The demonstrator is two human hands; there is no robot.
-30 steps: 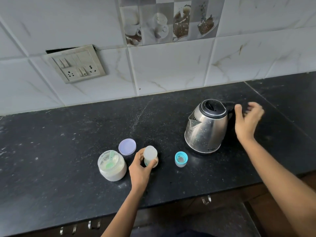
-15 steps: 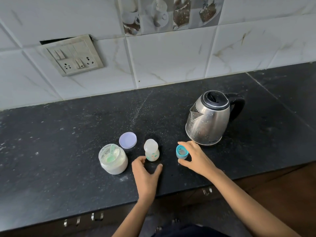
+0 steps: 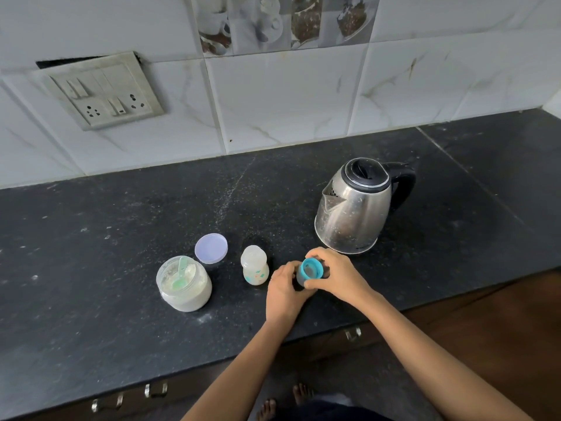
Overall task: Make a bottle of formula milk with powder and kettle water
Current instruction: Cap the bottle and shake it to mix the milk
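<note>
Capping: left hand (image 3: 283,291) and right hand (image 3: 337,276) grip the teal cap (image 3: 310,268) near the front edge of the counter (image 3: 121,223), perhaps parting it. Next, it needs threading squarely onto the bottle (image 3: 254,265).

Black speckled stone bench (image 3: 121,238) against a white marbled tile wall (image 3: 288,101) with a grey switch-and-socket plate (image 3: 100,91); metal cabinet handles (image 3: 156,389) below.

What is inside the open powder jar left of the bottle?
A pale green scoop lies on white powder in the jar. Anything beneath the powder's surface is covered.
</note>
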